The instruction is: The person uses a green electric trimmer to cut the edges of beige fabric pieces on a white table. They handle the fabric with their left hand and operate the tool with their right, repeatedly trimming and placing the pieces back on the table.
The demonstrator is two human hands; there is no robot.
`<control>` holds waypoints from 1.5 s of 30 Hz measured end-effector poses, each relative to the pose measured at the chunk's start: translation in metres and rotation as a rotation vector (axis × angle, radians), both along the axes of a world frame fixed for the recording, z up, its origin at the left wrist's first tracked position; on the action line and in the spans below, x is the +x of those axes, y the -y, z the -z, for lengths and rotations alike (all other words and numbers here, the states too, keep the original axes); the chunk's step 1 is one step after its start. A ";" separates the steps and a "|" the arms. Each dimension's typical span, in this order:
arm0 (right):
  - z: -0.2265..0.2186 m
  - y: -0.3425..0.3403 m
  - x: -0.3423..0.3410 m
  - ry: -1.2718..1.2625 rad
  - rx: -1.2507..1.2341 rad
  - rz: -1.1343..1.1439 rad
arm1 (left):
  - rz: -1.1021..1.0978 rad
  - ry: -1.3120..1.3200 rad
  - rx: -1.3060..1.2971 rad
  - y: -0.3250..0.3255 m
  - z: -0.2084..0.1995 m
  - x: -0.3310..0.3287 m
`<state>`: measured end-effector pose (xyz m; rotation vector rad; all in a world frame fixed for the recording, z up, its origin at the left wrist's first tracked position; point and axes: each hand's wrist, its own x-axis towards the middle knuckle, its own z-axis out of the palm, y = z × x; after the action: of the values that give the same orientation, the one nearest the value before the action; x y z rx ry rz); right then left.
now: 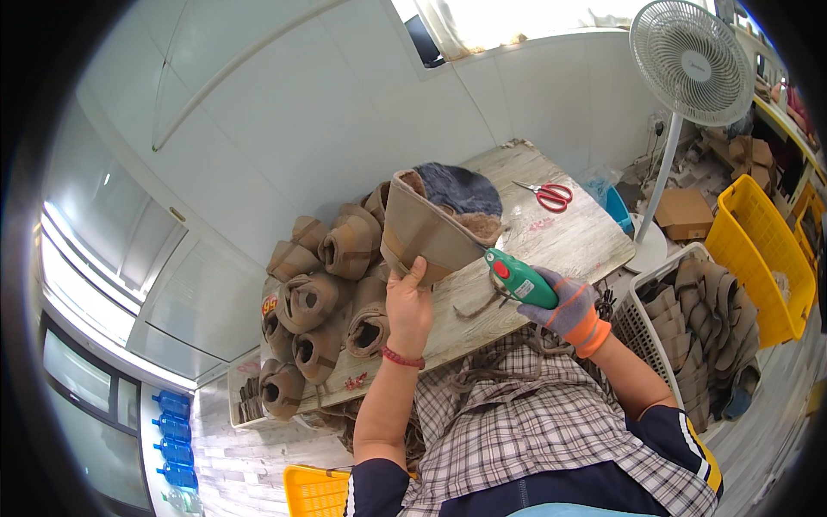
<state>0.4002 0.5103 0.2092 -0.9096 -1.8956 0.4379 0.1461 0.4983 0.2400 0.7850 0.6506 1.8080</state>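
Note:
My bare left hand (408, 310), a red bracelet at its wrist, holds up a tan fabric tube (424, 231) with a brown fleece lining. Its wide mouth is turned up, and dark blue-grey cloth (463, 189) shows there. In my right hand (570, 312), gloved in grey and orange, is a green handheld power tool (522, 280) with a red button. The tool's tip is at the tube's right edge; whether it touches cannot be made out. Red-handled scissors (551, 197) lie on the worn wooden table (594, 244) beyond the tool.
Several similar tan tubes (314, 302) are heaped on the table's left. A white basket (636, 332) of tan pieces stands at right, beside a yellow crate (767, 258). A standing fan (692, 67) and cardboard box (685, 215) are behind. Another yellow crate (314, 493) sits low left.

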 end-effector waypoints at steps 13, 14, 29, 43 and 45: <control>0.001 0.004 -0.011 -0.358 -0.414 -0.165 | -0.199 -0.611 -0.002 0.002 0.051 0.002; -0.001 0.005 -0.011 -0.367 -0.411 -0.158 | -0.213 -0.675 -0.009 0.001 0.054 0.000; 0.001 -0.007 -0.003 -0.587 -0.673 -0.127 | -0.827 -1.930 0.549 -0.001 0.054 -0.005; 0.006 -0.031 0.017 -0.683 -0.760 -0.157 | -0.570 -2.090 0.726 -0.001 0.055 -0.023; 0.009 -0.038 0.020 -0.719 -0.766 -0.124 | -0.533 -2.113 0.728 -0.003 0.055 -0.028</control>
<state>0.4206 0.5484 0.2003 -0.9261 -1.1040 1.4182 0.1181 0.5016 0.1855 3.2697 1.4920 0.8421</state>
